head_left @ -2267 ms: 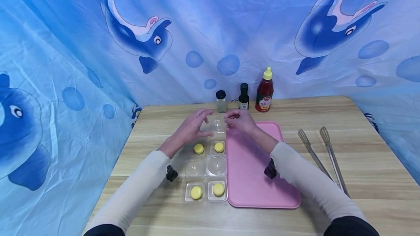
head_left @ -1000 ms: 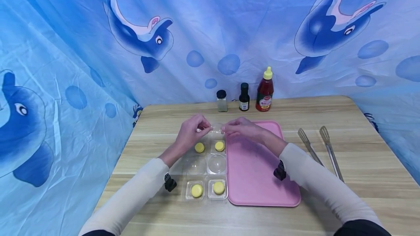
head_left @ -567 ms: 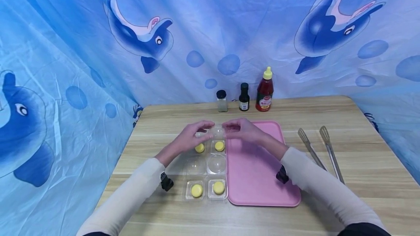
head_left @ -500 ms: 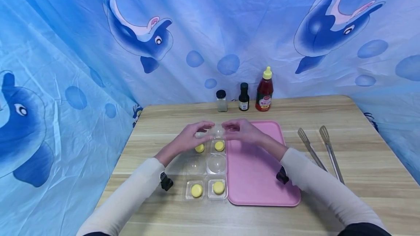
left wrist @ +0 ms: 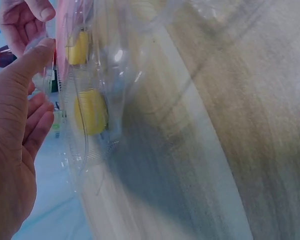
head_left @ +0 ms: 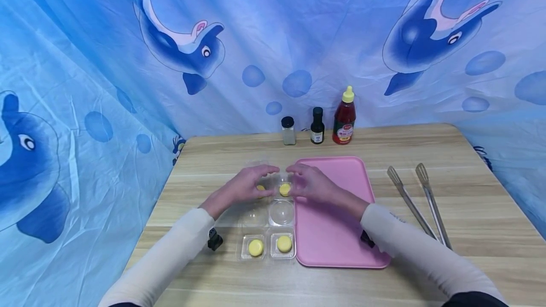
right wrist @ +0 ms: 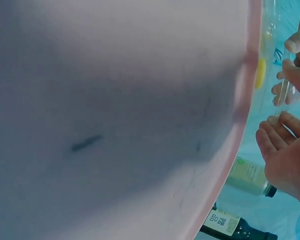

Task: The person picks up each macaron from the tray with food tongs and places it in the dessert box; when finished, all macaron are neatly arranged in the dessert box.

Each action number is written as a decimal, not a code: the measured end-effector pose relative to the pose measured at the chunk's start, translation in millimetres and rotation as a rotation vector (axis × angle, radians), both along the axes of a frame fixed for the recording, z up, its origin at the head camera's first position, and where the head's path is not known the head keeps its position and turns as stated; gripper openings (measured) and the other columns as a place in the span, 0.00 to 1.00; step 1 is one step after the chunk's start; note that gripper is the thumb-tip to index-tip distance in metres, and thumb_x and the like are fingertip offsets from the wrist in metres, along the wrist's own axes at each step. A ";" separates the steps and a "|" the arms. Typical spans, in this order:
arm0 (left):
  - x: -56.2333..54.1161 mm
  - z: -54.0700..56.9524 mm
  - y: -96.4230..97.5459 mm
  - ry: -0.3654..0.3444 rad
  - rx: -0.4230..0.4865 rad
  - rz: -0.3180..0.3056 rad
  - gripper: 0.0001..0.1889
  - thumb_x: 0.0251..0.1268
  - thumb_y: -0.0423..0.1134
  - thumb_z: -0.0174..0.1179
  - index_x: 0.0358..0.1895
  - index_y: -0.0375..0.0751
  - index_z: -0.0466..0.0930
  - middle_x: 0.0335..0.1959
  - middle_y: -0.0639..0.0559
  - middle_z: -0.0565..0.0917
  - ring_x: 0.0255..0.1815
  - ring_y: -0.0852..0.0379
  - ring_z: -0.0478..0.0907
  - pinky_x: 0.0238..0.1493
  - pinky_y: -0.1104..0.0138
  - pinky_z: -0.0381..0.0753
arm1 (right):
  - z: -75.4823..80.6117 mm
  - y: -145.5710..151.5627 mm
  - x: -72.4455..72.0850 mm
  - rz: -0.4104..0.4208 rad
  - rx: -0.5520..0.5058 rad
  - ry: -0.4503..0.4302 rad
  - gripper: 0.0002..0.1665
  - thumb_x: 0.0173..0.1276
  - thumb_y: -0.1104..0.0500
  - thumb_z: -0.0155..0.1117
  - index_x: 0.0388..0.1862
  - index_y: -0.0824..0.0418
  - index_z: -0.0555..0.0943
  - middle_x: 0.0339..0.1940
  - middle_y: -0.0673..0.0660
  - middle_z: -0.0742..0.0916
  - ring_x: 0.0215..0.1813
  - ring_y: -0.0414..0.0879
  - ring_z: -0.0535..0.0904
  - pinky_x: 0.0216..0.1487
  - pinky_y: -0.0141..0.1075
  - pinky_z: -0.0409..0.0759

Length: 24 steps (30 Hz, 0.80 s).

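My left hand and right hand face each other, thumbs and fingers curved about opposite sides of a clear lid; both appear to hold it by the edges. The lid has just come forward over the rear right box, whose yellow macaron sits in the base between my fingertips. I judge the closing fold well advanced, but seating is unconfirmed: I cannot tell whether lid and base touch. About two seconds earlier, the lid lay opened out behind the base; both hands are now nearer my body. Unchanged: the front right box, open with its macaron inside, and the pink tray just beside it. Farther out, metal tongs lie right of the tray, and a red sauce bottle stands at the rear.
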State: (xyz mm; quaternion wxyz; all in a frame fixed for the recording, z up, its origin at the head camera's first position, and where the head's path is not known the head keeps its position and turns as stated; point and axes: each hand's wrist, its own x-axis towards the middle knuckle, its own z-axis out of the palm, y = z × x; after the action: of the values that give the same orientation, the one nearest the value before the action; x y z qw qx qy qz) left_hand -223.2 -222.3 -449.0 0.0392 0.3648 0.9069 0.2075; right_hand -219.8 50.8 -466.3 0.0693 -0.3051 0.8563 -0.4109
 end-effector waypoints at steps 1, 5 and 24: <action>0.2 -0.4 0.0 0.010 -0.012 -0.002 0.39 0.65 0.51 0.77 0.75 0.40 0.74 0.71 0.45 0.80 0.65 0.45 0.81 0.68 0.52 0.81 | -0.5 -0.7 0.7 -0.004 0.011 0.004 0.44 0.60 0.56 0.85 0.73 0.66 0.76 0.66 0.61 0.84 0.71 0.57 0.77 0.77 0.53 0.73; 0.1 -2.3 0.1 0.046 -0.047 -0.012 0.39 0.65 0.54 0.76 0.75 0.41 0.74 0.71 0.45 0.80 0.70 0.46 0.78 0.73 0.52 0.77 | -2.6 -2.6 2.8 -0.019 0.061 0.033 0.45 0.61 0.54 0.84 0.74 0.66 0.76 0.69 0.61 0.83 0.73 0.57 0.77 0.77 0.52 0.72; -3.5 -6.2 1.5 0.077 -0.080 0.005 0.40 0.64 0.54 0.76 0.75 0.43 0.73 0.72 0.45 0.79 0.71 0.47 0.78 0.74 0.51 0.76 | -4.6 -5.0 -0.2 -0.038 0.136 0.104 0.45 0.61 0.55 0.84 0.75 0.65 0.75 0.69 0.61 0.83 0.71 0.56 0.78 0.76 0.51 0.74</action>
State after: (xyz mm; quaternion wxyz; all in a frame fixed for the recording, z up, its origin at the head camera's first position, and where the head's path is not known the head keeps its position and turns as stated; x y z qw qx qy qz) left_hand -226.6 -220.9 -455.2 0.0183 0.3683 0.9162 0.1567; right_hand -220.0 45.8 -470.9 0.0373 -0.3044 0.8903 -0.3365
